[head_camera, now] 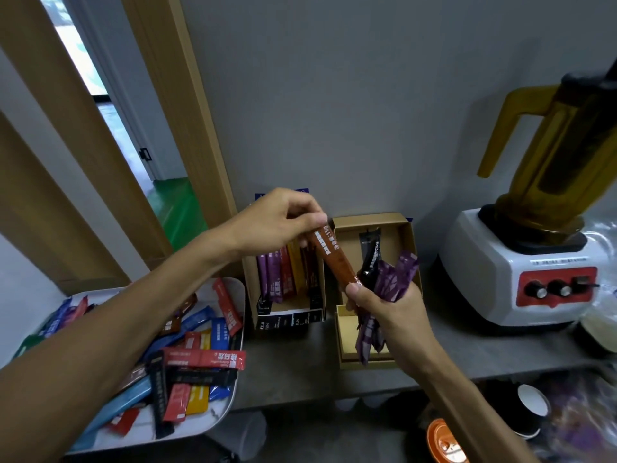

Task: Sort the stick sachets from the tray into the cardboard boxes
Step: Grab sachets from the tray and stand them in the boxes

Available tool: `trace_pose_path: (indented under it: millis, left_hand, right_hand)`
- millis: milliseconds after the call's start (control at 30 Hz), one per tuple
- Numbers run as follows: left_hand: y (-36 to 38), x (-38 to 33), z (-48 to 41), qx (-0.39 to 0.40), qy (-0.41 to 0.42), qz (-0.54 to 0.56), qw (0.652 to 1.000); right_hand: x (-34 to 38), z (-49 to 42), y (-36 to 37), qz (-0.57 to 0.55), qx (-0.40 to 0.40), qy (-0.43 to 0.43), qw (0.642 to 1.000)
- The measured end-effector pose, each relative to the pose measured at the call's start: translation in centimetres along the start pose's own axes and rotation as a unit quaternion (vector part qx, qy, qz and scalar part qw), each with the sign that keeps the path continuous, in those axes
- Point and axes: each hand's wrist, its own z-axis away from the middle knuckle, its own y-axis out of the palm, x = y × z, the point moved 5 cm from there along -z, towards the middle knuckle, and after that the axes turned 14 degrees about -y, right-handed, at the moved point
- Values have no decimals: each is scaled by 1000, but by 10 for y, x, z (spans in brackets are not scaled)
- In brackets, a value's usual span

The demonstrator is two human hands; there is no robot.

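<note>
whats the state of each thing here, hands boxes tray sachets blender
left hand, pinches top end of the brown sachet
right hand, grips purple sachets and the brown sachet's lower end
brown sachet, held tilted between both hands
left box, open, sachets standing inside
right box, open
tray, heaped with loose sachets
blender, jug seated on base

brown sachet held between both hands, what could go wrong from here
1. The right hand grips the low end of the brown sachet together with a bundle of purple sachets. If the left hand, pinching the top end, pulls it free, some purple ones may slip out and drop.
2. A red sachet lies across the right rim of the tray. A sweep of the left forearm could knock it off.
</note>
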Motion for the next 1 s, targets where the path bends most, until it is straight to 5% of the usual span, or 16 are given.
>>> trace_pose_path:
  millis: [233, 400, 467, 567, 800, 900, 1000]
  left_hand:
    - [7, 10, 7, 9, -66, 152, 986]
    - [-9, 2, 3, -67, -34, -32, 997]
    - [-33, 2, -3, -117, -43, -116, 985]
    - [-46, 11, -15, -113, -98, -312, 938]
    - [-2, 47, -39, -106, -103, -591, 793]
    - [4, 58, -40, -134, -110, -673, 719]
    - [10, 61, -42, -137, -133, -704, 684]
  right_hand:
    - [0, 1, 0, -20, -12, -8, 1000]
    - [-6, 3, 3, 5, 13, 3, 1000]
    - [-14, 3, -1, -7, -35, 20, 999]
    - [-23, 4, -9, -29, -98, 41, 994]
    - [-31, 9, -10, -11, -90, 61, 994]
    - [-37, 11, -9, -7, -80, 90, 993]
    - [-37, 10, -6, -9, -73, 105, 992]
